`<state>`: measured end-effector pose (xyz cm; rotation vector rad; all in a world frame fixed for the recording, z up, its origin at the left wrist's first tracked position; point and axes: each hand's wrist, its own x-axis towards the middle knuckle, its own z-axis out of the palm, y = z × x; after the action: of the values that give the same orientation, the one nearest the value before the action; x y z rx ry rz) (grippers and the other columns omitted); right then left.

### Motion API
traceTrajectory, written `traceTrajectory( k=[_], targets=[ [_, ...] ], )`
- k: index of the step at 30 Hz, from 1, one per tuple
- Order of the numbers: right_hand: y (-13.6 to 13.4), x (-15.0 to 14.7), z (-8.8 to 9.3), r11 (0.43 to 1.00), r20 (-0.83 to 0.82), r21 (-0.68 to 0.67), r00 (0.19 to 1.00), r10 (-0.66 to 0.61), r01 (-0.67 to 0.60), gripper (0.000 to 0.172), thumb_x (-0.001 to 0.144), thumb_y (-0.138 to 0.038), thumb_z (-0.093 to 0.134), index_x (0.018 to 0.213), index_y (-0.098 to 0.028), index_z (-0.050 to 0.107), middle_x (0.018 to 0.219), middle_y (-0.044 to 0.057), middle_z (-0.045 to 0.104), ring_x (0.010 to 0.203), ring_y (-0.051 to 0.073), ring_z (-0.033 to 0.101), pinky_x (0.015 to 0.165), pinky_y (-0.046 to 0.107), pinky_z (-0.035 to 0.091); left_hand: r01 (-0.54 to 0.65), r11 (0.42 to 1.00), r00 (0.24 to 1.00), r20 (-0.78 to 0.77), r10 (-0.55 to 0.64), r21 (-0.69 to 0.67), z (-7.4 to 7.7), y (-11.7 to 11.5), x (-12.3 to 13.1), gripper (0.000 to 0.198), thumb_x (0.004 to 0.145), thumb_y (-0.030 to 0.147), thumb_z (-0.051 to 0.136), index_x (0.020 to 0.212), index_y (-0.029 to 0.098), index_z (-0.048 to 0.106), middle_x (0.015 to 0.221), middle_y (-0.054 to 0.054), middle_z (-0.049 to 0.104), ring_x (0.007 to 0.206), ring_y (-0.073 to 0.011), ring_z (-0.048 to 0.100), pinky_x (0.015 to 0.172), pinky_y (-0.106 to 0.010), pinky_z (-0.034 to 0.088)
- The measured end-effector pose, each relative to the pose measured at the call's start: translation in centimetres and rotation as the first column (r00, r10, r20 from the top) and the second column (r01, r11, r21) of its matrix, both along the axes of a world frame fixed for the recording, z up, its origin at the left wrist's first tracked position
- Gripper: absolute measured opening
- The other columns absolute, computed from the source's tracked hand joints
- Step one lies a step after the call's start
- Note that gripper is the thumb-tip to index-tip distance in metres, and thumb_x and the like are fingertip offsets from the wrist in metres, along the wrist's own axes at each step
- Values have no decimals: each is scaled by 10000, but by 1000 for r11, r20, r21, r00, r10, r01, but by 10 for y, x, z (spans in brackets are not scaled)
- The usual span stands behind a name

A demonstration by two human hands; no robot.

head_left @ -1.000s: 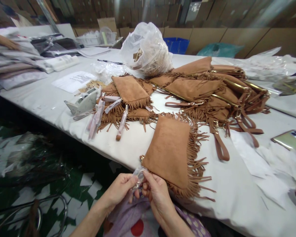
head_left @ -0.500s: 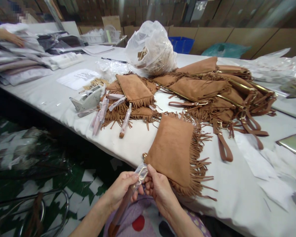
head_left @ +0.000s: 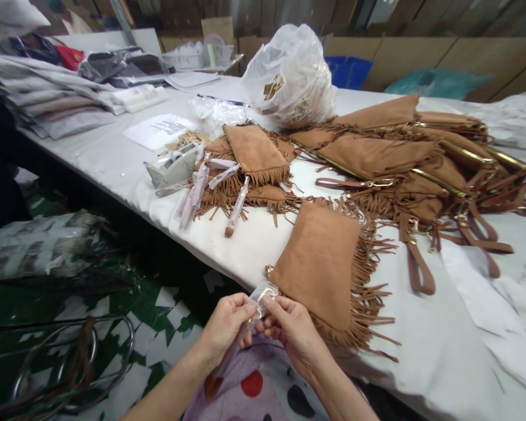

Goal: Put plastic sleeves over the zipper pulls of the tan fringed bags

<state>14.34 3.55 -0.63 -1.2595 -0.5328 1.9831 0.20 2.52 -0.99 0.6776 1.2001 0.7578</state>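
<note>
At the table's front edge, my left hand [head_left: 228,328] is closed around a brown wrist strap [head_left: 233,353] in a clear plastic sleeve. My right hand [head_left: 294,332] pinches the sleeve's upper end, by the gold metal clasp [head_left: 266,293]. The clasp lies between both sets of fingertips, which hide part of it. Just beyond my right hand lies a brown suede fringed pouch [head_left: 318,263], its fringe to the right. A small gold fitting [head_left: 269,270] shows at the pouch's left corner, close to the clasp.
More fringed pouches [head_left: 256,153] with wrapped straps lie beside a tape dispenser [head_left: 173,169]. A larger pouch pile [head_left: 386,155] spreads to the right. Behind stands a stuffed plastic bag [head_left: 289,76]. Stacked wrapped goods [head_left: 56,99] sit far left, and a metal-framed stool [head_left: 76,356] stands below.
The view has turned left, so the table's things sit further right. The co-worker's hand at far left is gone from sight; a pale bundle now shows there. My hands keep their hold on the strap.
</note>
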Motion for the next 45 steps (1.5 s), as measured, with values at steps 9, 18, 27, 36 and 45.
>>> traceTrajectory(
  k=[9, 18, 27, 36, 45],
  targets=[
    [1, 0, 3, 999, 5, -23, 999, 33, -33, 289, 653, -377, 761, 673, -113, 645, 486, 13, 618, 385, 63, 482, 419, 173, 372, -37, 997, 999, -23, 39, 67, 5, -6, 4, 343, 768, 476, 642, 813, 157, 526, 574, -5, 641, 351, -64, 472, 343, -146, 309],
    [3, -2, -2, 998, 30, -33, 998, -55, 56, 255, 626, -334, 743, 567, -127, 606, 421, -37, 534, 327, 39, 397, 358, 168, 304, -39, 935, 917, -358, 174, 353, 8, -19, 12, 200, 830, 348, 594, 904, 189, 690, 694, -36, 690, 536, -156, 588, 516, -239, 445],
    [4, -3, 7, 998, 139, 60, 990, 25, -34, 403, 626, -519, 731, 581, -175, 527, 407, -70, 472, 335, 64, 404, 350, 187, 339, 306, 818, 833, -554, 18, 487, 18, -18, 10, 211, 863, 269, 528, 908, 249, 733, 774, -71, 681, 708, -213, 605, 713, -290, 445],
    [12, 10, -1, 991, 157, 121, 986, 45, -65, 437, 654, -542, 712, 551, -156, 535, 411, -36, 522, 302, 58, 413, 335, 182, 255, 415, 906, 907, 115, -405, -88, -10, -59, -48, 375, 827, 487, 578, 1003, 156, 606, 669, -61, 667, 408, -99, 497, 405, -186, 348],
    [10, 12, -7, 989, 185, 122, 981, 63, -87, 408, 655, -516, 708, 557, -166, 523, 398, -45, 522, 294, 58, 407, 333, 186, 256, 150, 945, 925, -378, -31, 290, 3, -6, -38, 347, 854, 474, 539, 964, 167, 655, 949, -73, 699, 923, -210, 624, 850, -296, 455]
  ],
)
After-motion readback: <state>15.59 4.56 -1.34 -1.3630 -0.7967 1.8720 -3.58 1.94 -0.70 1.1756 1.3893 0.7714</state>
